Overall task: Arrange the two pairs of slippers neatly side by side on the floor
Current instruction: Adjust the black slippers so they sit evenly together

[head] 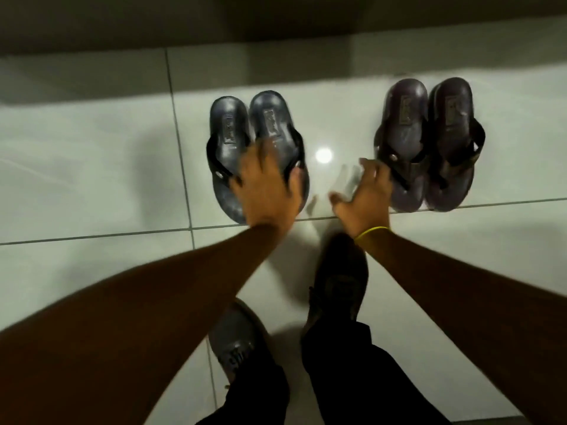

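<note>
- Two pairs of slippers are lying on the glossy tiled floor [92,167]: the left pair [256,148] and the right pair [429,142], well apart.
- The left hand [270,191] is spreading its fingers over the left pair's straps, not visibly clamping.
- The right hand [365,197] is hanging loosely apart just beside the right pair, holding nothing.
- These are probably light, flexible rubber; pinching the straps or sliding them across the slick tile is looking easiest.

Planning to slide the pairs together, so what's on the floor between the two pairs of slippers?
In the head view, bare glossy tile with a light reflection; nearer the camera, the right hand hangs over the gap.
</note>
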